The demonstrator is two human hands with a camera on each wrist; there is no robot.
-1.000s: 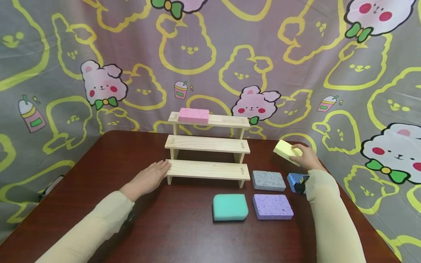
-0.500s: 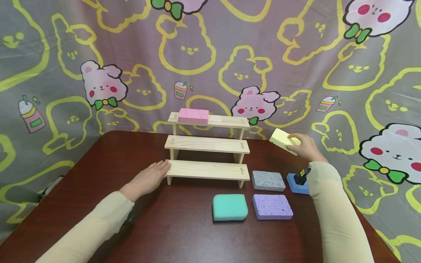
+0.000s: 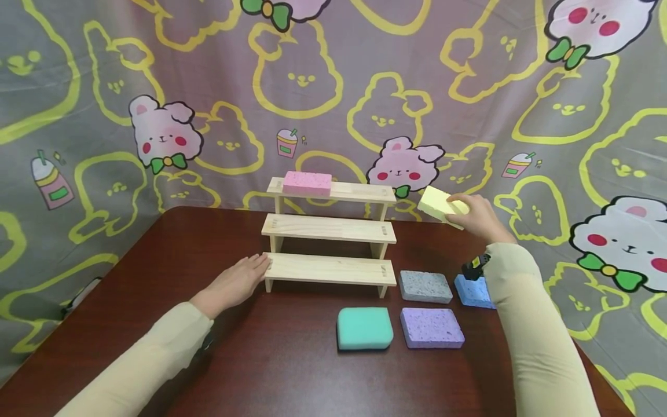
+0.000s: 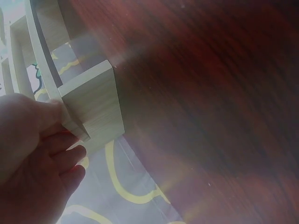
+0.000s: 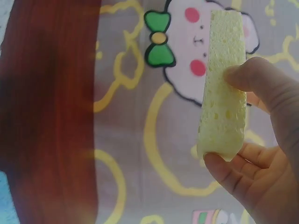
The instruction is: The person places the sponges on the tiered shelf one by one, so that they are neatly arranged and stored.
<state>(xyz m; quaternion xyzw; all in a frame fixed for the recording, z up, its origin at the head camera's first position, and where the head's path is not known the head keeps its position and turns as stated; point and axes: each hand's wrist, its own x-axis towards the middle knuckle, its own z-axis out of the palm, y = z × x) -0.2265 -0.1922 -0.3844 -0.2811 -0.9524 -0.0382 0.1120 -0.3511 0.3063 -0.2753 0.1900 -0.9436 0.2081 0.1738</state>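
A three-tier wooden shelf (image 3: 328,268) stands on the table. My left hand (image 3: 234,284) is at the left end of its bottom board; in the left wrist view, the thumb and curled fingers (image 4: 70,158) hold the board's end. My right hand (image 3: 480,217) grips a pale yellow sponge (image 3: 438,202) in the air, right of the top tier. In the right wrist view, the thumb presses one face of the yellow sponge (image 5: 223,88) and fingers support its lower end and far side. A pink sponge (image 3: 306,183) lies on the left part of the top board.
Right of the shelf lie a grey sponge (image 3: 425,286) and a blue sponge (image 3: 475,291), the latter partly covered by the right wrist camera. Nearer are a teal sponge (image 3: 365,328) and a purple sponge (image 3: 432,328). A patterned curtain (image 3: 208,69) hangs behind the dark table (image 3: 292,376).
My right hand has raised the yellow sponge and carried it slightly left, toward the shelf. More of the blue sponge now shows. The left hand has stayed at the bottom board.
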